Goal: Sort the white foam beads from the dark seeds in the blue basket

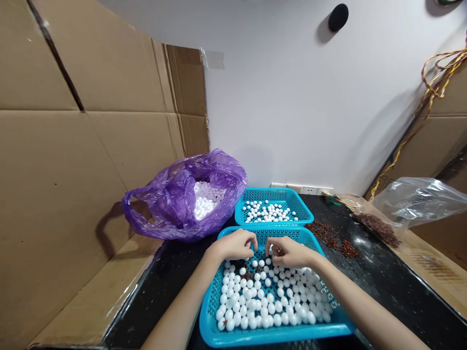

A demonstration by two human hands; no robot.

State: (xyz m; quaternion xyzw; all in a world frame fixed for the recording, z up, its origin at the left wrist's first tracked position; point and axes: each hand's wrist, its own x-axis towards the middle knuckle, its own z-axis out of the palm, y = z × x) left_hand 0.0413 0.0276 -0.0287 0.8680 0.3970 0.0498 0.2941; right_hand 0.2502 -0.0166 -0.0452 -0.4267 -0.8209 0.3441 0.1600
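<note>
My left hand [239,244] and my right hand [291,252] reach over the far part of the nearer blue plastic basket [277,335], fingers curled downward and facing each other. Many small white balls [251,306] cover its perforated floor. White shows between the right finger and thumb, but whether that ball is gripped or lies behind is unclear. Under the left hand, the curled fingertips hide whatever they pinch. A few reddish-brown small pieces [248,275] lie among the balls just below the hands. One reddish star-shaped piece [224,321] sits on a ball at the near left corner.
Behind stands a second blue basket [274,224] with white balls. A purple plastic bag [175,194] of white balls lies open at left. Reddish-brown pieces [330,236] are scattered on the black tabletop [386,287]; a clear bag [412,204] holds more. Cardboard [91,160] walls the left side.
</note>
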